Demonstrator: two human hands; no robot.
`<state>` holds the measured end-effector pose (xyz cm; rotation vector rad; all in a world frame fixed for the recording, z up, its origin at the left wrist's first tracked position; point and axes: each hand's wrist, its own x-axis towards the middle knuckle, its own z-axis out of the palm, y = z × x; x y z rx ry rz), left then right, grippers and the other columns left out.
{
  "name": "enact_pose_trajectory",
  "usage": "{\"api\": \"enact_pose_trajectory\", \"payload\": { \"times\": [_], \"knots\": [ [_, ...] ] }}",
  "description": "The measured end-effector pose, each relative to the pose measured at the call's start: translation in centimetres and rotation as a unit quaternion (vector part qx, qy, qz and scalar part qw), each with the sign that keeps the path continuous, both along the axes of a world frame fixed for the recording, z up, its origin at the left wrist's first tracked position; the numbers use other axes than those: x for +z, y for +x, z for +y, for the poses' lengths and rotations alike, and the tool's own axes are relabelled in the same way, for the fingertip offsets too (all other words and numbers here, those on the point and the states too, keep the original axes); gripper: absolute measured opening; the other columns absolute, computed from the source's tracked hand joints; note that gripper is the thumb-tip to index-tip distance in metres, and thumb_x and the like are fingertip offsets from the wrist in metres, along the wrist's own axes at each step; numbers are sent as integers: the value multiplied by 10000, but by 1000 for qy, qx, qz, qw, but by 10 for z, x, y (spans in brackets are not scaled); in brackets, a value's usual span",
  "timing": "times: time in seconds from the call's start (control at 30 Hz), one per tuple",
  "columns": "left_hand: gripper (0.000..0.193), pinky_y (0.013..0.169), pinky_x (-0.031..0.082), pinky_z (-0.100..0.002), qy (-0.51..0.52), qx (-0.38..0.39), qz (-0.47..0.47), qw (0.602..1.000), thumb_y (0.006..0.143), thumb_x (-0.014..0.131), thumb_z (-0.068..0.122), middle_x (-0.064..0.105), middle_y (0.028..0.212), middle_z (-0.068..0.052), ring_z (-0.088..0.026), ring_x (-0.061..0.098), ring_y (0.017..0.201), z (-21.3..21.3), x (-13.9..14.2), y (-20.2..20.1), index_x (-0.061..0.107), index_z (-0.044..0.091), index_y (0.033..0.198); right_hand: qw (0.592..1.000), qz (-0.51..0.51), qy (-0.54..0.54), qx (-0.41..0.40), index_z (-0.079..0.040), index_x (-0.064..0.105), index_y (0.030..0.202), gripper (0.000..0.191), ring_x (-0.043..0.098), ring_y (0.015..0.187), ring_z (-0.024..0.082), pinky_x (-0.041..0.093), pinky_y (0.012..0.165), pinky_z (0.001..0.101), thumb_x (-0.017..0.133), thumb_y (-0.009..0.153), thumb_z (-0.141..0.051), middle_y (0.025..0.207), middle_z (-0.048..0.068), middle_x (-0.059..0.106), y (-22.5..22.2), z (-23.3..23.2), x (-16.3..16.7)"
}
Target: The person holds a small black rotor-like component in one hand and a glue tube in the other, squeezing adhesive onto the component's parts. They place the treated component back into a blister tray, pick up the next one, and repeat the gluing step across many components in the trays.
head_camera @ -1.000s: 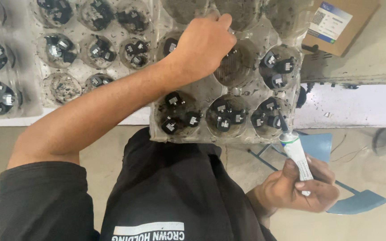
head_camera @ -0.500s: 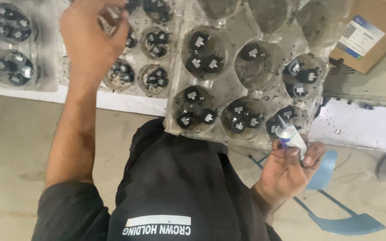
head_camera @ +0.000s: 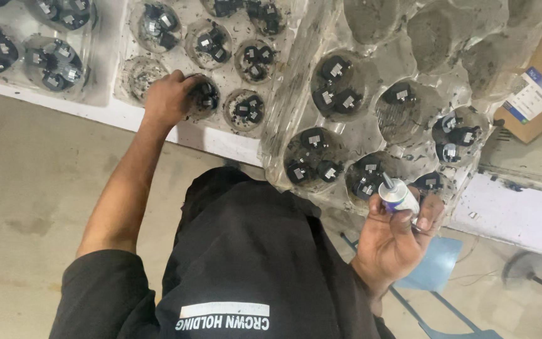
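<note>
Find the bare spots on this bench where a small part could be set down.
Bare: the white bench strip right of the clear plastic cup tray, below the brown cardboard box. Crowded: cups of small black parts fill both trays.

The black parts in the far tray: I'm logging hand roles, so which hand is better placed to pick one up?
Probably the left hand: it already rests on the black parts. The right hand holds a tube.

Glossy clear plastic tray (head_camera: 296, 94); matt cardboard box (head_camera: 534, 94)
</note>
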<state>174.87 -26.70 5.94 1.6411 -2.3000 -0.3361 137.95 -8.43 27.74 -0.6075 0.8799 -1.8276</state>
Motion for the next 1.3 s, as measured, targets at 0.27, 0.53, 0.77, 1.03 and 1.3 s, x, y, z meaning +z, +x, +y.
{"api": "enact_pose_trajectory", "payload": {
  "times": [0.27,0.53,0.77,1.03,1.3],
  "knots": [
    [380,742,563,-477,33,-51,-43,997,702,820,236,643,975,-132,-360,677,903,-13,6,16,734,138,1059,998,-32,47,12,-132,429,1056,291,638,1012,207,511,859,357,664,1058,40,1013,42,613,23,-13,-1],
    [381,776,558,-486,38,67,67,995,720,857,231,695,994,-116,-360,689,936,17,10,16,733,116,1061,870,483,-72,-70,-92,387,1074,495,700,992,266,571,919,355,818,888,64,1080,151,703,66,-29,-25],
    [378,987,621,-299,114,136,515,839,846,783,-58,741,1243,-164,-177,743,1114,32,27,-15,575,-27,1160,817,565,-95,-70,-64,459,1016,470,746,939,294,616,824,380,857,810,77,979,199,733,76,-41,-17],
    [575,849,589,-239,172,65,691,699,837,798,-136,717,1213,-121,-102,659,994,63,124,-62,570,-11,1350,956,283,-54,-57,-110,433,969,460,686,978,255,553,917,343,761,848,189,985,176,706,64,-22,-17],
    [456,836,633,-233,145,5,644,751,799,844,-94,643,1304,-107,-126,700,1058,91,217,-98,710,-7,1227,850,508,-83,-110,-116,361,889,486,708,898,310,618,691,401,725,781,188,946,185,689,46,-3,3]
  ]
}}
